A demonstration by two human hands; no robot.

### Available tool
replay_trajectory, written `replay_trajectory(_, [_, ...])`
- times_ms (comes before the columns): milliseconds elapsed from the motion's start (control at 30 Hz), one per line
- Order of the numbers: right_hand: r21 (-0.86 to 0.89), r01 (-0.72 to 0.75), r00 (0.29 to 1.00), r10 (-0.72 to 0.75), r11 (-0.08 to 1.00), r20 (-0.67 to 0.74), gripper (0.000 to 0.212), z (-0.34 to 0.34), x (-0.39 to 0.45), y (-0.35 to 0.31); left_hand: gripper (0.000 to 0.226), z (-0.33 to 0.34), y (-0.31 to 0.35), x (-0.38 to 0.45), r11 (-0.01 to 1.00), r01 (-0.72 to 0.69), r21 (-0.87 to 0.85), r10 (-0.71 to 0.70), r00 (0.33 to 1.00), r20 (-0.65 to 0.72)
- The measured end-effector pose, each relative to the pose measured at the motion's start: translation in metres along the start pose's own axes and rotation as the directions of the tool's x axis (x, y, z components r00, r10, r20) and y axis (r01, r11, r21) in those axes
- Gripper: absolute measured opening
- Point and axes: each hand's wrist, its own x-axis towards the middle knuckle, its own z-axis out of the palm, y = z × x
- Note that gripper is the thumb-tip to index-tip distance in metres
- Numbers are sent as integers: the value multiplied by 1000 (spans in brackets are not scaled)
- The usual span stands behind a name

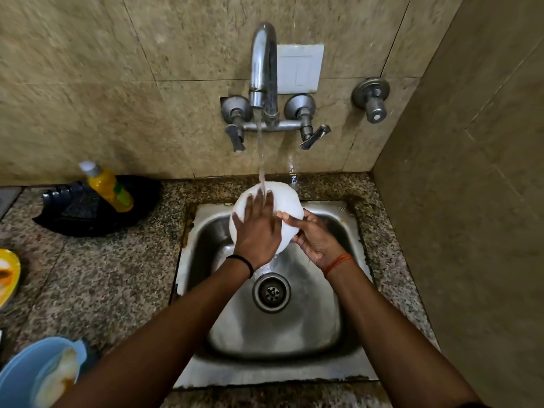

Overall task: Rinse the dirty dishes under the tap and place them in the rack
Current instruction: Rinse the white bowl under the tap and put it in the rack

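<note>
A white plate (287,201) is tilted up over the back of the steel sink (335,328), under the stream from the tap (264,66). My right hand (316,238) grips the plate's right edge. My left hand (259,228) lies flat on the plate's face with fingers spread, and water runs over its fingers. A yellow plate (8,275) with food marks lies at the left edge. A blue bowl (17,372) with a soiled dish inside sits at the lower left.
A yellow soap bottle (107,187) leans in a black tray (88,213) on the granite counter (97,278). A wall valve (371,98) sticks out at the right. A tiled side wall (471,201) closes the right side. The drain (271,292) is mid-sink.
</note>
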Motion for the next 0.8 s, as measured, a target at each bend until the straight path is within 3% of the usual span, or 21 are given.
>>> replay_trajectory(167, [55,5,999,-7,998,31,34,-1,-3,-4,67,2,-19,2,970,-241,37,240,971,18])
replay_trajectory(233, [58,10,999,-12,998,33,36,-2,-4,-5,69,-1,-33,4,962,-270,47,269,963,10])
replay_trajectory(433, [48,3,1000,-2,999,-16,43,7,-6,-7,89,-1,-30,12,999,34,-2,-34,999,-3])
replay_trajectory(533, [81,-7,1000,9,997,-22,42,7,-8,-9,86,-8,-14,17,995,22,99,-23,1000,10])
replay_trajectory(633, [133,11,1000,-9,991,-15,43,5,-8,-11,65,-12,-2,21,990,-29,138,26,999,25])
replay_trajectory(733, [153,62,998,-59,986,-24,43,6,-9,-15,61,-19,3,25,997,-57,61,57,998,7])
replay_trajectory(800, [64,104,994,-102,992,-34,41,8,-12,-17,53,-28,11,25,997,-12,-82,8,999,-46])
